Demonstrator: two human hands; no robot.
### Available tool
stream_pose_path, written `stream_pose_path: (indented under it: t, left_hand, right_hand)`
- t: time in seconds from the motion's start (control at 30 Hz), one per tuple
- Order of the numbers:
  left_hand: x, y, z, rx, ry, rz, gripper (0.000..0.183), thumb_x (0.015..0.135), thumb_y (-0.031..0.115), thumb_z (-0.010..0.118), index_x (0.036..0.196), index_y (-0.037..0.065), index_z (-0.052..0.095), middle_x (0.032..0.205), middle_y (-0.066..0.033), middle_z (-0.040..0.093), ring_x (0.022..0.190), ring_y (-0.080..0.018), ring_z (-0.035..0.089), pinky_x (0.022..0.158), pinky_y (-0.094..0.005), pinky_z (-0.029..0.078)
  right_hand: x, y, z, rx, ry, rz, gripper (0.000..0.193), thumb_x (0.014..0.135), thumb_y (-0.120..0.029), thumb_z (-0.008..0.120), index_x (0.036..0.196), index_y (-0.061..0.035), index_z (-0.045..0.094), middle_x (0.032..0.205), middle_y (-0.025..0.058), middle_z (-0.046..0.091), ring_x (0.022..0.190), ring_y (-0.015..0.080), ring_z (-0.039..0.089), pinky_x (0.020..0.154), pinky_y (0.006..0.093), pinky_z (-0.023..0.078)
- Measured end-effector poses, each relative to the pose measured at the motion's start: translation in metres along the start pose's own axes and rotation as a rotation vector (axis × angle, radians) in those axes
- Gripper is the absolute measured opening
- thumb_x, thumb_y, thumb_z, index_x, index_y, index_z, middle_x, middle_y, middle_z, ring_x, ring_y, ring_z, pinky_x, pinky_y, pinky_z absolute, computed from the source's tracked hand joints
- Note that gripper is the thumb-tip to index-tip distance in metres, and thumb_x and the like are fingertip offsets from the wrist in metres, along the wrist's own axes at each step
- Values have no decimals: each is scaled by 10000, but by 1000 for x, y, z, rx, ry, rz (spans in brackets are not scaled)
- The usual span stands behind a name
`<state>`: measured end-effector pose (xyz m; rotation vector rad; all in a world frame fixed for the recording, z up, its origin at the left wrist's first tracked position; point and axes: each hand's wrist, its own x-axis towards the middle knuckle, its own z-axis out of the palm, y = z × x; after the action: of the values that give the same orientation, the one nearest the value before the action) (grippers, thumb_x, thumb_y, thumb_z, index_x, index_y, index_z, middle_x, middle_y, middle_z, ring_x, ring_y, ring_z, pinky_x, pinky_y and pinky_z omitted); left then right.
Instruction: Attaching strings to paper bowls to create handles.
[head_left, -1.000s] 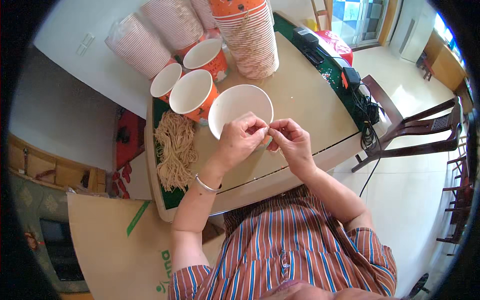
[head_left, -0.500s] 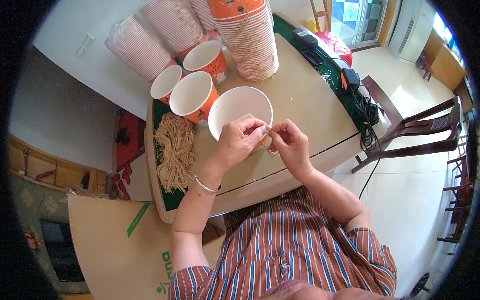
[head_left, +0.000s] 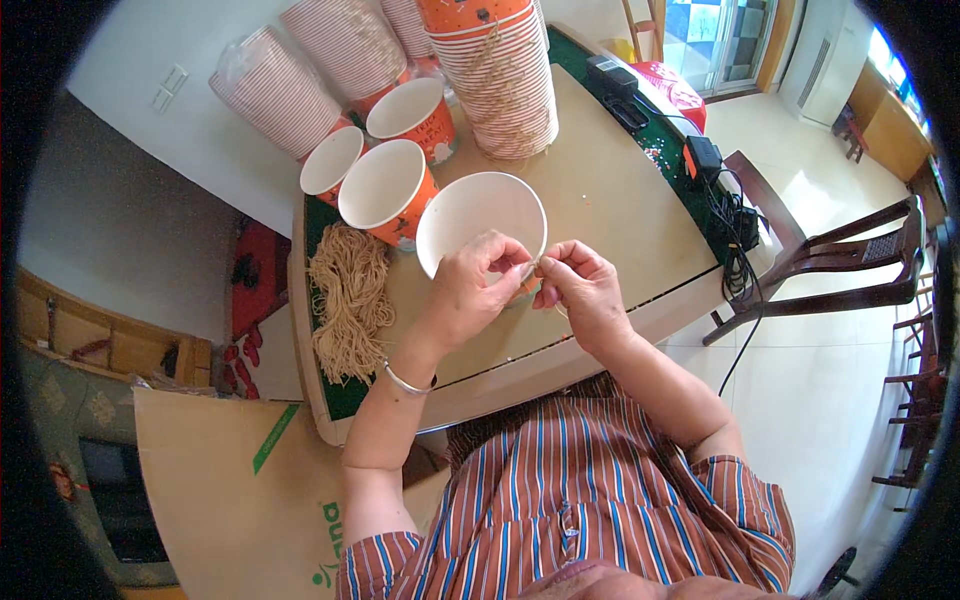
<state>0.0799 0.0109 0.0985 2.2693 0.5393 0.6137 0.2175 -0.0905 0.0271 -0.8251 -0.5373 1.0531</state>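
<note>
At the near side of a paper bucket (head_left: 482, 212) with a white inside, my two hands meet fingertip to fingertip. My left hand (head_left: 480, 285) is closed in a pinch by the rim, its wrist wearing a silver bangle. My right hand (head_left: 585, 295) pinches too, just right of the bucket. Between them runs a thin beige string, and a short loop of it shows below my right fingers. Whether the string is knotted there is too small to tell. A heap of beige strings (head_left: 350, 300) lies on the table's left side.
Several orange paper buckets (head_left: 385, 185) stand beyond, near a tall stack of buckets (head_left: 495, 95) draped with strings. Wrapped bucket stacks (head_left: 275, 90) lean at the wall. Black adapters and cables (head_left: 735, 215) line the table's right edge by a wooden chair (head_left: 860, 250). A cardboard box (head_left: 220, 470) is at lower left.
Both hands stay by the rim with small finger movements. My right hand has turned slightly and shifted a little right, and more of the string loop shows below it.
</note>
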Motion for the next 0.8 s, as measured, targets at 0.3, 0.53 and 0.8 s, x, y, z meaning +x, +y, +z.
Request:
stream_pose_path:
  t: [0.3,0.53,0.8]
  left_hand:
    - [-3,13,6,12,23,29,112,878,40,679,970,-6,636,891,-126,641,805,-243,669,732,-350,537]
    - [-4,10,9,6,60,-5,80,880,25,653,951,-10,652,875,-124,655,776,-220,679,724,-333,549]
    - [-1,5,9,-148,28,-138,64,894,10,660,951,-10,680,868,-49,669,799,-111,654,740,-272,540]
  right_hand:
    - [-4,1,3,6,3,-28,93,978,-94,637,976,-4,614,811,45,655,628,89,589,601,264,550]
    - [-5,0,3,-4,12,-17,115,989,-102,615,1015,9,632,844,54,662,638,97,595,614,269,552]
    - [-9,4,-3,13,-2,-44,153,999,-89,585,1093,20,638,916,69,683,671,101,611,645,250,544]
